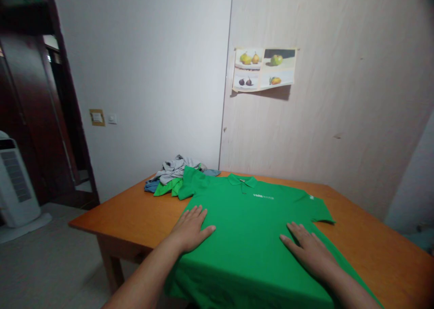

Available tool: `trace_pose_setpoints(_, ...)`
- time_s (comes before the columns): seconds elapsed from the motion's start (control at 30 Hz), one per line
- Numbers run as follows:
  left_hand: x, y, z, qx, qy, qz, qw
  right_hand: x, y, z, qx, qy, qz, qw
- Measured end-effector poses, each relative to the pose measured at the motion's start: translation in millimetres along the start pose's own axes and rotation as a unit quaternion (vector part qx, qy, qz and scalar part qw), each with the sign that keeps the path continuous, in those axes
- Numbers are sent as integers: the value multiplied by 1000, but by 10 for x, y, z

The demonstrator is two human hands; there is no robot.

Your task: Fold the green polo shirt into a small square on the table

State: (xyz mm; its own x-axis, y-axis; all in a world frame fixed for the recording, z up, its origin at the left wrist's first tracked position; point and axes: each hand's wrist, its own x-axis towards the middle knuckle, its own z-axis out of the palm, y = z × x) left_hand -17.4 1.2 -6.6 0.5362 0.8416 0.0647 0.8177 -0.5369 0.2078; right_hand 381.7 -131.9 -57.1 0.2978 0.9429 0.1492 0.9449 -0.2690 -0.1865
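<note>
A green polo shirt (244, 236) is spread front side up across the wooden table, its collar toward the wall and its lower part hanging over the near edge. White lettering shows on the chest. My left hand (191, 230) lies flat on the shirt's left side, fingers stretched out and thumb apart. On the right side of the shirt, my right hand (307, 250) rests palm down with its fingers extended. Neither hand grasps the cloth. The shirt's left sleeve touches a heap of crumpled clothes (174, 169) in grey, blue and green.
The wooden table (135, 214) stands against the wall, with bare wood to the left and right of the shirt. A sheet of fruit pictures (262, 69) hangs above it. A white floor appliance (18, 187) stands at far left, near a dark doorway.
</note>
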Motion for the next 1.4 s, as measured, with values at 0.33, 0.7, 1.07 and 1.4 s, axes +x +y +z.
trace_pose_setpoints(0.33, -17, 39, -35, 3, -10, -5, 1000, 15, -21, 4, -10, -2, 2, 1000)
trace_pose_setpoints(0.7, -25, 27, -33, 2, -19, -6, 1000, -1, 62, 38, -11, -2, 2, 1000)
trace_pose_setpoints(1.07, 405, 313, -276, 33, -14, 50, 998, 104, -267, -88, 28, -29, -39, 998)
trace_pose_setpoints(1.4, 1113, 704, 10, 22, 8, 146, 989, 191, -569, -81, 22, -56, -83, 995)
